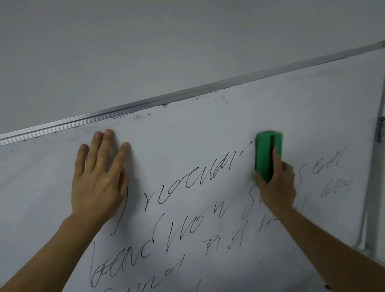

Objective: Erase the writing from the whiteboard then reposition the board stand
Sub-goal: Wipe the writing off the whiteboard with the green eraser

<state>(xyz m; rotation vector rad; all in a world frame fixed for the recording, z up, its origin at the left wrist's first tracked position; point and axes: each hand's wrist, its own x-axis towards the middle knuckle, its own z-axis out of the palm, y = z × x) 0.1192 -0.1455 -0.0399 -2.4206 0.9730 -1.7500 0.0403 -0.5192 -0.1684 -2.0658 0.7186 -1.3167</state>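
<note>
right hand [276, 183] centre-right of frame, closed around green eraser [269, 154] pressed on whiteboard [198, 140] | left hand [98, 180] centre-left, open, palm and fingers flat on board | black writing [172, 224] across centre and lower frame | metal frame [180, 96] upper edge | clamp [383, 127] right edge

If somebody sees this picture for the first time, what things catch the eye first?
First, the bright green block eraser, gripped by the right hand against the white aluminium-framed whiteboard at centre right. Next, the left hand pressed flat on the board's upper left. Black handwritten scrawl fills the lower middle.
</note>
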